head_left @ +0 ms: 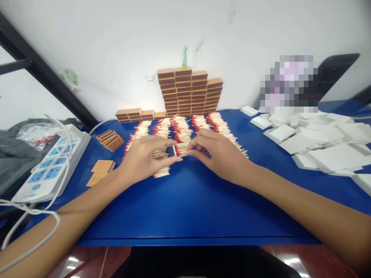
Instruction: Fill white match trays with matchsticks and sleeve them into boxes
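The left hand grips the white tray, whose matches could spill if the right hand at its other end (gripping, I cannot tell) pushes unevenly.

L hand holds wht tray w/ matches, R hand adj.

On the counter I saw matches in rows, stacked matchboxes behind them by the wall, a power strip at the left end, and trays heaped right.
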